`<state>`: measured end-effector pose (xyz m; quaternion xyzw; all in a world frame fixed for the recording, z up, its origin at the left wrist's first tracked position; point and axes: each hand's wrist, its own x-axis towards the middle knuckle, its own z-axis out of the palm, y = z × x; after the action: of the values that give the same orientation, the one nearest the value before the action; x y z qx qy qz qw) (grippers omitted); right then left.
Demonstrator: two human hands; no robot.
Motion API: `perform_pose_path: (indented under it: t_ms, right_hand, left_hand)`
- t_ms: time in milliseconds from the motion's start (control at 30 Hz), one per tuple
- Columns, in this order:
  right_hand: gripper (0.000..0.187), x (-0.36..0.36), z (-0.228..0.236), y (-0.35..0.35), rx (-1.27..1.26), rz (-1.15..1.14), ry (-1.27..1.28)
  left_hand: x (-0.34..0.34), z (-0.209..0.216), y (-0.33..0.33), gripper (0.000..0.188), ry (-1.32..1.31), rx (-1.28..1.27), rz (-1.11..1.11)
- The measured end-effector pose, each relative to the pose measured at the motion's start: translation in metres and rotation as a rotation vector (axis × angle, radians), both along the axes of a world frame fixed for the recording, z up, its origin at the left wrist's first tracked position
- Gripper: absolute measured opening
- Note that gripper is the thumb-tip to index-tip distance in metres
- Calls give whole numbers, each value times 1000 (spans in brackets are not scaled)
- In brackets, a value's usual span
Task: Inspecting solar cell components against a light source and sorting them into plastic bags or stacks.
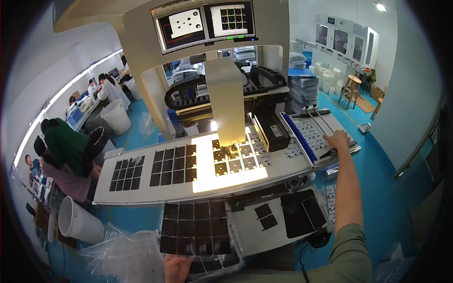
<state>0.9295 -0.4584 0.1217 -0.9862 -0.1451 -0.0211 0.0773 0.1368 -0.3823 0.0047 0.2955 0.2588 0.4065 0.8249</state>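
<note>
My left hand (178, 268) is closed on the lower edge of a clear sheet of black squares (196, 227), lifted in front of the machine's long white bed (120, 193). Below it lie more such sheets (214, 264), partly covered. My right hand (337, 140) reaches to the bed's right end, its fingers curled by a metal rod (322, 118); what they grip is hidden. Beside that hand are a blue roller (299, 139) and a white sheet with dark dots (314, 133). Two grids of black squares (173, 165) lie on the bed, and another is under the bright-lit machine head (225, 104).
Two screens (205, 23) hang above. On a lower shelf are two loose black squares (265, 217), a black mat (291, 219) and a phone (314, 212). Clear plastic film (120, 254) and a white bin (80, 221) stand at the left, near several people. A stool (350, 88) is at the far right.
</note>
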Motion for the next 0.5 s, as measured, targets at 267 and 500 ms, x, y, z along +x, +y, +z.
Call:
perform_pose_path:
  t_ms: [267, 500]
  right_hand:
    - [80, -19, 12, -1, -44, 72, -30]
    - [80, -21, 15, -2, -102, -26, -11]
  left_hand:
    - [-13, 0, 1, 69, -13, -66, 24]
    - [1, 24, -1, 40, 36, -111, 43]
